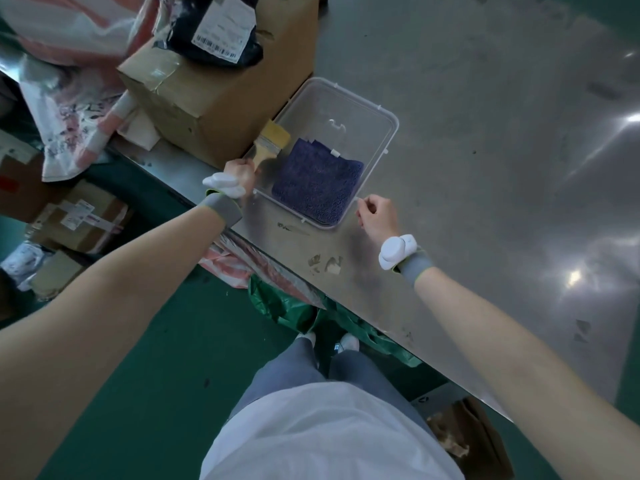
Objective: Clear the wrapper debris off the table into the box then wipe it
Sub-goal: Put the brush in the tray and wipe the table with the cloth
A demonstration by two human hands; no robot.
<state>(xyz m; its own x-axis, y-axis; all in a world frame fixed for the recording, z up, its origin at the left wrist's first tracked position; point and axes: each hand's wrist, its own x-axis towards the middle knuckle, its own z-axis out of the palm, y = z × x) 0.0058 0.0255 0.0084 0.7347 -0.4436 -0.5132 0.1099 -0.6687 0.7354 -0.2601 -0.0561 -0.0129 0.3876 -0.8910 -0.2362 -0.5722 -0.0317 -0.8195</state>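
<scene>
My left hand (240,170) gripped the brush (270,142) over the clear box (386,142), ready for sweeping. The purple cloth (317,181) lay inside. My right hand (377,216), curled, pinched the box corner to steady it, near the debris (327,265).

shipping label (224,29) on black parcel (214,46), print unreadable
</scene>
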